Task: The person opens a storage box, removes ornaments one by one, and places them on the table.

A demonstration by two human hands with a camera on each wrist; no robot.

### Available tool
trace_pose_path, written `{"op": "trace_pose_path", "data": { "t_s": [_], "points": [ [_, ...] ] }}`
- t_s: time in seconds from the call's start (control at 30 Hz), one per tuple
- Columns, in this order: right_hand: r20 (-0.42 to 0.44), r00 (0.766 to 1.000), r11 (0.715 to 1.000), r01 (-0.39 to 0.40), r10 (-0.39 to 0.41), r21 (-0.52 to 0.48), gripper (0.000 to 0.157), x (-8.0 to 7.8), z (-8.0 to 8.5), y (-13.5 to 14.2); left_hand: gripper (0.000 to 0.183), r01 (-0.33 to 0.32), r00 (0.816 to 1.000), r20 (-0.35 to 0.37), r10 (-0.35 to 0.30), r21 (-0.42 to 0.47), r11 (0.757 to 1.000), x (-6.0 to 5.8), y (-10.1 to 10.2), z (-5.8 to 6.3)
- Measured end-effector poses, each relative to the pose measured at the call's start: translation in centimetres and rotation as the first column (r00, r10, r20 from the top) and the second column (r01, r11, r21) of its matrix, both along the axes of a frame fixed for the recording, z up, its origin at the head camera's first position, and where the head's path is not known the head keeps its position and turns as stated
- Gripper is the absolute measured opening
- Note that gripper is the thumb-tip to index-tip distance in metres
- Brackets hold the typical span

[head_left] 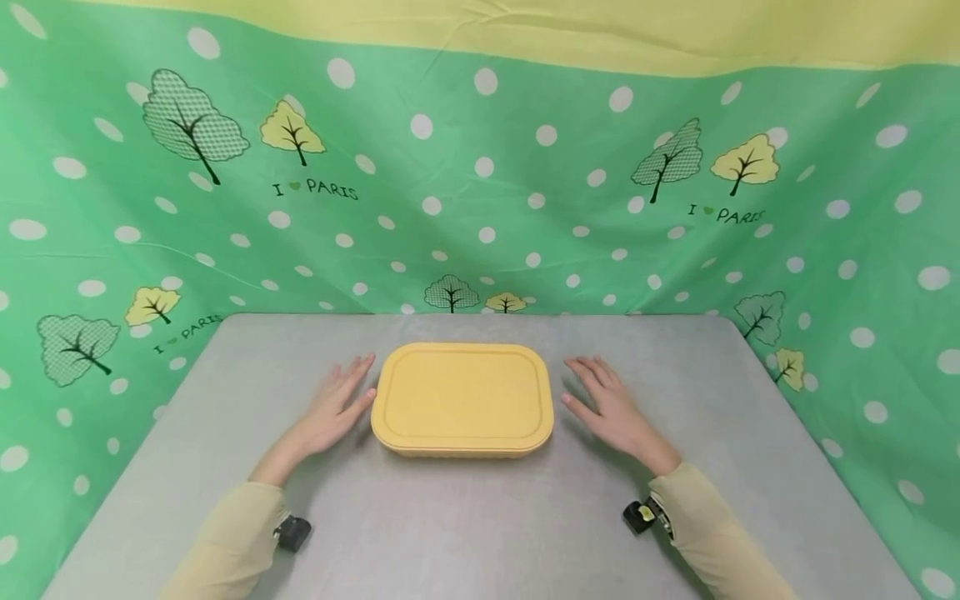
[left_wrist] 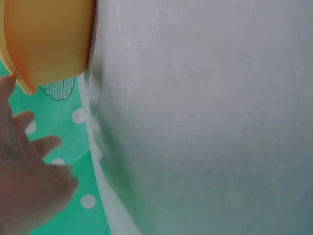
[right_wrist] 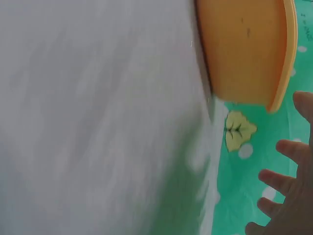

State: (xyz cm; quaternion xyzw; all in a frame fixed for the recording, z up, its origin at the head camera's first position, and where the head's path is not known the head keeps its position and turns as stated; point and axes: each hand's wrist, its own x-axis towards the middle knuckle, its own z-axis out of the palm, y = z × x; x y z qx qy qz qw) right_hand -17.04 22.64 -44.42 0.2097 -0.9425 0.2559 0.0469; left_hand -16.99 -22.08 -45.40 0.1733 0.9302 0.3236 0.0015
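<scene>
A yellow-orange rectangular box (head_left: 463,396) with rounded corners and a flat lid sits on the grey table, between the two hands. My left hand (head_left: 333,412) is at its left side, fingers extended, thumb tip right at the lid's edge. On the other side, my right hand (head_left: 611,412) has its fingers spread and holds nothing; a small gap separates it from the box. In the left wrist view the box wall (left_wrist: 51,39) shows above the left hand (left_wrist: 34,166). The right wrist view shows the box wall (right_wrist: 244,49) and the right hand (right_wrist: 293,181).
The grey table (head_left: 465,533) extends around the box. A green dotted cloth (head_left: 480,183) printed with trees hangs behind the table and along both sides. Black wrist cameras sit under both sleeves, the left camera (head_left: 293,533) and the right camera (head_left: 639,517).
</scene>
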Motion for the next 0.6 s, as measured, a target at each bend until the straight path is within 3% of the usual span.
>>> {"op": "trace_pose_path", "data": {
  "t_s": [0.2,0.33,0.47,0.53,0.6],
  "points": [
    [0.095,0.994,0.987,-0.046,0.061,-0.152,0.063,0.4,-0.1,-1.7,0.057,0.067,0.987,0.129,-0.098,0.226,0.972,0.1,0.3,-0.3],
    [0.138,0.989,0.975,-0.025,0.057,-0.220,0.063,0.6,0.0,-2.4,0.058,0.094,0.972,0.174,-0.159,0.333,0.938,0.1,0.7,-0.3],
    [0.188,0.981,0.953,0.011,0.048,-0.303,0.062,0.6,-0.2,-2.9,0.059,0.081,0.958,0.219,-0.187,0.417,0.905,0.2,0.7,-0.5],
    [0.222,0.973,0.931,0.021,0.065,-0.364,0.062,0.6,-0.3,-3.2,0.061,0.059,0.945,0.258,-0.203,0.474,0.879,0.2,0.6,-0.7],
    [0.259,0.961,0.902,0.024,0.098,-0.431,0.063,0.5,-0.4,-3.3,0.063,0.032,0.920,0.310,-0.241,0.554,0.832,0.2,0.5,-0.9]
  ]
}}
